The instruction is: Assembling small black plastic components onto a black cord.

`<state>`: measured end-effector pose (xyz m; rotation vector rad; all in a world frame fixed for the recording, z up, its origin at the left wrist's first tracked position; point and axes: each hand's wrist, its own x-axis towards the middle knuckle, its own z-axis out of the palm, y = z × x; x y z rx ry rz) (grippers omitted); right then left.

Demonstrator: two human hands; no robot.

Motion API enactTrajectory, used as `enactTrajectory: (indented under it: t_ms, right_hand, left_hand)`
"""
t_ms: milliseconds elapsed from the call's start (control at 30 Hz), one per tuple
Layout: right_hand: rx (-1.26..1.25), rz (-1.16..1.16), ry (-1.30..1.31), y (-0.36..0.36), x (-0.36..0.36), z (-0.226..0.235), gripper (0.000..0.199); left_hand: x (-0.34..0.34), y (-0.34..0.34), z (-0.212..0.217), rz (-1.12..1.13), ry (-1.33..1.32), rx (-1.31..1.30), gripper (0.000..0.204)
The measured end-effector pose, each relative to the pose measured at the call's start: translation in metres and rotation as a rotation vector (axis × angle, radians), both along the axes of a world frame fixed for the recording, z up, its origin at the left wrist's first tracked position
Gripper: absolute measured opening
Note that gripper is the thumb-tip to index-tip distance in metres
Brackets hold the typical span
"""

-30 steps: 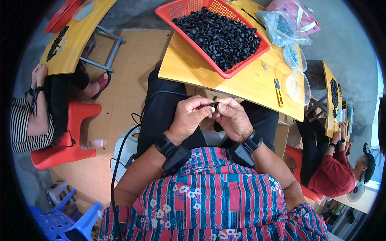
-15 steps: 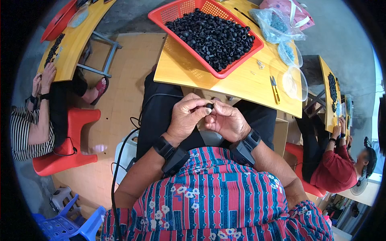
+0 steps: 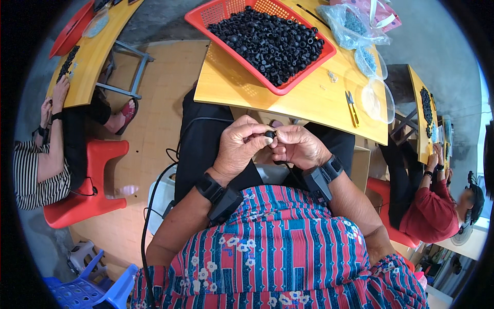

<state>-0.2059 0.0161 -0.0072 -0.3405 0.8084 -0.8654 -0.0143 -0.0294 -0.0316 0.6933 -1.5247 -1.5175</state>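
Observation:
Between both hands, over my lap just off the table's near edge, is a small round black part [image 3: 269, 134], rubber or plastic by its look. My left hand [image 3: 237, 144] pinches it between thumb and forefinger. From the other side, the thumb and forefinger of my right hand [image 3: 298, 145] close at its edge; whatever else they grip is too small to make out. A red plastic basket [image 3: 246, 61] heaped with similar black parts [image 3: 267, 41] stands on the yellow table [image 3: 226, 87] beyond my hands.
Yellow-handled thread snips [image 3: 352, 109] lie near the table's right edge, by a clear plastic bowl [image 3: 378, 100]. Farther back are a dish of small blue pieces [image 3: 366, 61] and a clear bag [image 3: 355, 23]. People sit at tables on the left [image 3: 43, 170] and right [image 3: 432, 206].
My right hand has shifted slightly right and its fingers have turned a little around the black part. The left hand has hardly moved and keeps its pinch.

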Motion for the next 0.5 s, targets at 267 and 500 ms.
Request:
enactTrajectory:
  t_ms: [267,500]
  right_hand:
    - [-0.077,-0.205,0.28,0.001,0.008,0.019,0.011]
    - [-0.17,-0.285,0.404,0.003,0.012,0.013,0.009]
  left_hand:
    - [0.001,0.0,-0.001,-0.013,-0.014,0.032,0.015]
    - [0.001,-0.001,-0.003,-0.024,0.019,0.066,0.012]
